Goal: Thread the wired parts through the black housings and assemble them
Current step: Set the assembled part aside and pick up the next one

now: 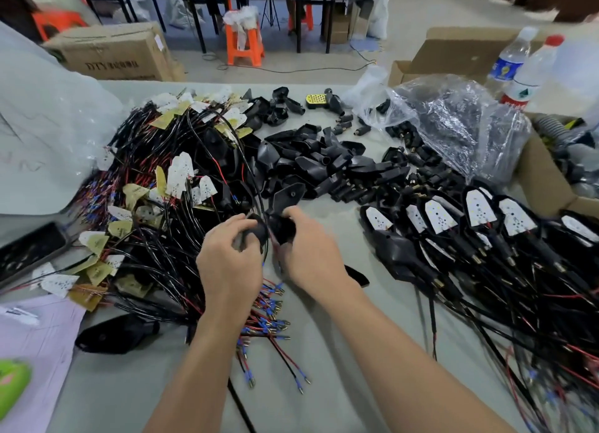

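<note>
My left hand (231, 264) grips a small black part (257, 230) with black wires running up from it. Close beside it, my right hand (311, 251) holds a black housing (287, 202) whose flat end sticks up above my fingers. The two pieces meet between my hands above the table's middle. A tangled heap of wired parts (168, 186) with white and yellow boards lies to the left. Loose black housings (324, 163) are piled behind my hands. Assembled units (479, 225) with white boards lie in a row on the right.
A clear plastic bag (453, 118) of black pieces sits at back right, by two water bottles (522, 69) and an open cardboard box (547, 179). Blue-tipped wire ends (269, 319) spread under my wrists. A black housing (116, 335) lies at front left on the grey table (356, 351).
</note>
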Motion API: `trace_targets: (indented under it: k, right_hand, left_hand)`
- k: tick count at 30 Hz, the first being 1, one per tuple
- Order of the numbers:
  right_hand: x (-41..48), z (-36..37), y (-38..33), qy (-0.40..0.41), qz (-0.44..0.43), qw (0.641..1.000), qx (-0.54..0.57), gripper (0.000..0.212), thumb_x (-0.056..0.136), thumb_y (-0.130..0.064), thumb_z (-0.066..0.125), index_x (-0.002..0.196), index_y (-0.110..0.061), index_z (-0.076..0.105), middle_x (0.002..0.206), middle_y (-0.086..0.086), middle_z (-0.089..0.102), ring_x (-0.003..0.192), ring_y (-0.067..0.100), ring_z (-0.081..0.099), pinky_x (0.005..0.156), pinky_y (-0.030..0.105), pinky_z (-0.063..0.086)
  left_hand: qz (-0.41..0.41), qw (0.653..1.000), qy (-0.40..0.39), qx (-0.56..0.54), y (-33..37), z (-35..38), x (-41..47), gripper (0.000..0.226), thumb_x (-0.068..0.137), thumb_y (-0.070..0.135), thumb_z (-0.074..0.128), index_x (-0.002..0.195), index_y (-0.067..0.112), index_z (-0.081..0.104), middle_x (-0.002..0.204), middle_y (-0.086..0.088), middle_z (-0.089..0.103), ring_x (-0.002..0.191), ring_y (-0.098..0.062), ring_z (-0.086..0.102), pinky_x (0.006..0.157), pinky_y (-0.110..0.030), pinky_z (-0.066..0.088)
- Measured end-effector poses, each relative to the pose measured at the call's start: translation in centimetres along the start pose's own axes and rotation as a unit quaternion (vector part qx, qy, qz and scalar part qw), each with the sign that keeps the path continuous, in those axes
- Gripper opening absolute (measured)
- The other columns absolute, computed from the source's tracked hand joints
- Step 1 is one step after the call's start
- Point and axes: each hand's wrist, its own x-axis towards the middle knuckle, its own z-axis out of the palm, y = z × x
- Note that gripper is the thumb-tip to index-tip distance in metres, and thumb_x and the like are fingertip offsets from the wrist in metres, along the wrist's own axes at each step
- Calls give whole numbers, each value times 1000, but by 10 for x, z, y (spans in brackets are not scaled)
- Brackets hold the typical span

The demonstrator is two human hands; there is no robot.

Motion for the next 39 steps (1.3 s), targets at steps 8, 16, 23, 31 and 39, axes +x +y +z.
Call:
trace_targets:
  k: [8,16,23,31,39]
  right_hand:
    - [-13,-12,-16,-97,87,946,296,35,71,-38,76,105,-32,70,90,4,75,82,13,71,83,39,58]
    - [49,3,-10,-12,90,990,111,30,92,-44,58,77,-21,71,67,-11,65,72,9,59,56,17,35]
    - [91,37,-11,-74,131,987,54,8,85,-25,70,78,-22,70,87,-2,70,91,24,65,71,29,48]
    - [98,-53,-33,-21,80,880,467,17,92,-5,68,81,-15,76,71,6,72,51,9,54,48,19,41]
    - [48,-83,-10,-59,98,864,490,20,100,1,52,88,-5,66,68,9,68,46,11,52,41,18,39]
  left_hand:
    - [-290,797,-178,-499,7,0,0,36,111,25,39,126,10,68,117,-13,76,110,-26,73,83,-34,63]
    - [-351,781,-50,-515,-1,-20,14,26,109,14,43,104,11,68,103,-10,73,109,-28,65,87,-45,57]
    - [-357,770,-55,-526,0,-29,10,26,108,17,44,111,7,69,105,-12,73,107,-27,66,88,-44,56]
    - [-326,753,-127,-558,-3,-34,19,32,108,19,41,127,11,65,107,-9,72,101,-22,68,85,-36,56]
    - [-335,735,-165,-566,13,-8,19,33,107,23,47,118,8,73,98,-13,66,85,-22,64,58,-27,55]
